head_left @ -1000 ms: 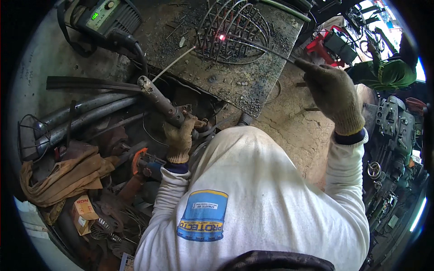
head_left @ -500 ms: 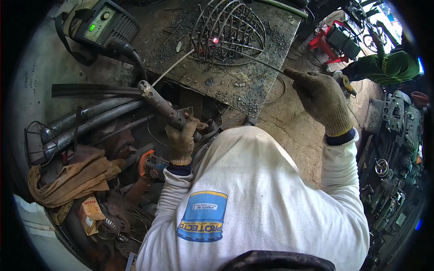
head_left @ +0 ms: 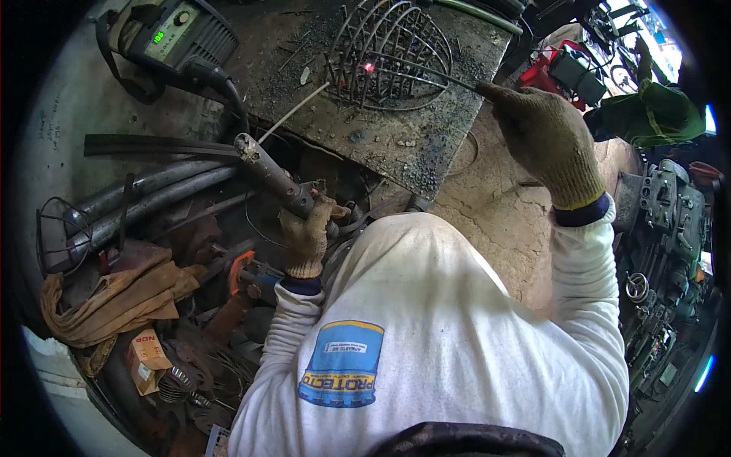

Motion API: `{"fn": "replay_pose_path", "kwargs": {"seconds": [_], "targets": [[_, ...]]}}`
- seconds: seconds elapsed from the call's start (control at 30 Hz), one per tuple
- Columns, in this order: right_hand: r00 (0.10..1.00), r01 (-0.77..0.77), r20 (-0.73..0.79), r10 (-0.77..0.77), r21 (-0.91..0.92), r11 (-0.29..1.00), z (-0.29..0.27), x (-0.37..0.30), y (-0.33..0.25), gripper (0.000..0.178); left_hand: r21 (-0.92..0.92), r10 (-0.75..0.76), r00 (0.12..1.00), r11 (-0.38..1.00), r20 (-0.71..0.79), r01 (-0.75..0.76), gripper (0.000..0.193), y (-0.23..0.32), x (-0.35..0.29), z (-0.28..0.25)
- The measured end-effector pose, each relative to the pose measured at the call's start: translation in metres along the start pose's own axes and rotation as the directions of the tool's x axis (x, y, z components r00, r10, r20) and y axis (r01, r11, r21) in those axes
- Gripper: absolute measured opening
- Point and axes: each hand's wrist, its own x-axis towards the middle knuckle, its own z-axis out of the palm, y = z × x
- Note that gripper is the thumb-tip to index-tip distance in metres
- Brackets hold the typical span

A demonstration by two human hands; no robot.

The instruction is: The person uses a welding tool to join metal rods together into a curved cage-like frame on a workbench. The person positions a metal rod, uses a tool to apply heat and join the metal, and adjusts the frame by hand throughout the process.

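Observation:
My left hand [head_left: 306, 238], in a knitted work glove, is closed round a worn tubular welding electrode holder [head_left: 276, 180]. From the holder's tip a pale welding electrode [head_left: 295, 112] slants up to the edge of a dome-shaped cage of curved metal rods [head_left: 392, 57]. My gloved right hand [head_left: 544, 141] grips the near end of a thin metal rod [head_left: 438, 72] between its fingers. The rod's far end runs in among the cage's bars; whether it touches them I cannot tell. A small spot glows red [head_left: 368, 67] inside the cage.
The cage lies on a grimy metal table [head_left: 396, 160] strewn with slag bits. A welding machine [head_left: 179, 34] stands at the far left. Metal pipes [head_left: 152, 194], brown cloth [head_left: 122, 293] and a small box [head_left: 148, 359] lie left. A person in green [head_left: 655, 114] and machinery [head_left: 666, 221] are right.
My right hand has risen slightly away from me, lifting the near end of the metal rod. My left hand, the electrode holder and the cage stay nearly where they were.

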Motion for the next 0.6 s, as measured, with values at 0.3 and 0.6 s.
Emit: {"fn": "replay_pose_path", "kwargs": {"seconds": [0.3, 0.6], "targets": [[0.981, 0.16, -0.094, -0.172, -0.119, 0.98, 0.005, 0.018, -0.004, 0.035, -0.014, -0.001, 1.0, 1.0, 0.014, 0.001, 0.023, -0.008, 0.003, -0.009], [0.988, 0.122, -0.083, -0.131, -0.097, 0.988, 0.01, 0.017, -0.002, 0.037, -0.021, -0.015, 1.0, 1.0, 0.017, 0.015, 0.024, -0.011, 0.008, -0.012]]}}
